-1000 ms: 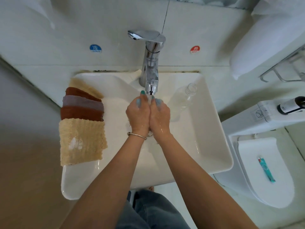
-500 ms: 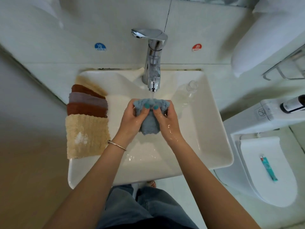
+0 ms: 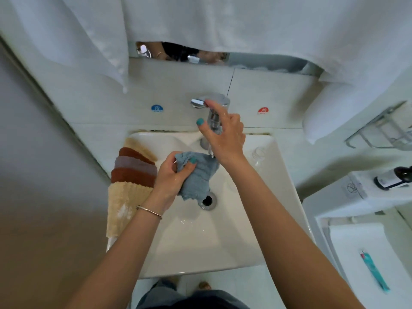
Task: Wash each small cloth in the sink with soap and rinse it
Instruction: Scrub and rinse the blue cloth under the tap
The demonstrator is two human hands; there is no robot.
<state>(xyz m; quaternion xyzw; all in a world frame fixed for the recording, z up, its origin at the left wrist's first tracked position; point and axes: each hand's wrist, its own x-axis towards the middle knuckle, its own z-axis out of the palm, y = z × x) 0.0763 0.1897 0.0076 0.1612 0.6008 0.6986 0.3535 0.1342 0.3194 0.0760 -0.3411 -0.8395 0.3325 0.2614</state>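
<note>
My left hand (image 3: 172, 175) grips a wet grey-blue cloth (image 3: 197, 177) over the white sink (image 3: 223, 241), just above the drain (image 3: 207, 200). My right hand (image 3: 225, 134) is raised to the chrome faucet (image 3: 214, 108), its forefinger touching the lever and the other fingers loosely spread around the faucet body. Several folded small cloths (image 3: 133, 172) in tan, rust and mauve lie overlapped on the sink's left rim, with a larger beige cloth (image 3: 124, 206) at the front of the row.
A clear bottle (image 3: 258, 153) lies in the sink at the right. White towels (image 3: 200, 23) hang above. A toilet (image 3: 361, 253) stands at the right, with a teal tube (image 3: 374, 272) on its lid and a dark bottle (image 3: 394, 178) on the tank.
My right hand let go of the cloth and rose to the faucet lever. The left hand alone now holds the cloth, lower in the basin. The camera tilted up.
</note>
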